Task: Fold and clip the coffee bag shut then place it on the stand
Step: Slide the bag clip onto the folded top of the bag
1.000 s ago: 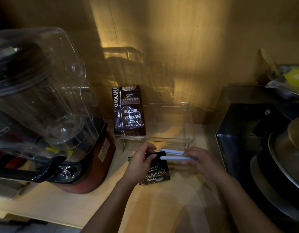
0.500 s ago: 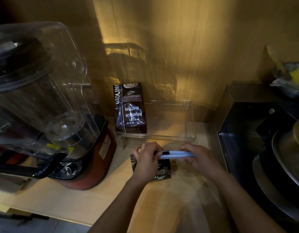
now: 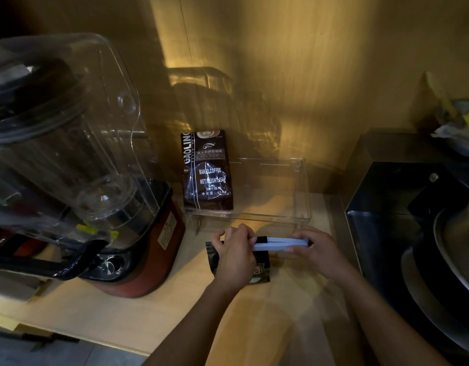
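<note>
Small black coffee bag laid on wooden bench just before clear acrylic stand, left hand closed on bag top, right hand gripped around white sealing clip, brown coffee bag stood on stand, blender at left.

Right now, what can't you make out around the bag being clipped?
Head view only:
- small coffee bag: left hand covers most of it, print unreadable.
- white clip: both ends hidden by left hand and right hand; latched or not, unclear.
- Bag's fold: hidden behind clip.
</note>
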